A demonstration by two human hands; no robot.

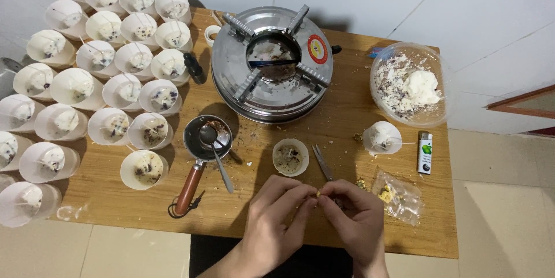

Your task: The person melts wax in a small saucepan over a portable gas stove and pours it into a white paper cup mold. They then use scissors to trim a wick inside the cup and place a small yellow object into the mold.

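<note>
My left hand and my right hand meet at the near edge of the wooden table. Between their fingertips they pinch a tiny yellow piece. Just beyond my hands stands a small white cup with dark specks inside. Metal tweezers lie to its right. A small clear bag with yellow bits lies right of my right hand.
A round metal stove sits at the table's middle back. A small pan with a spoon and wooden handle lies left of the cup. Several filled white cups crowd the left. A clear bowl, another cup and a lighter are at right.
</note>
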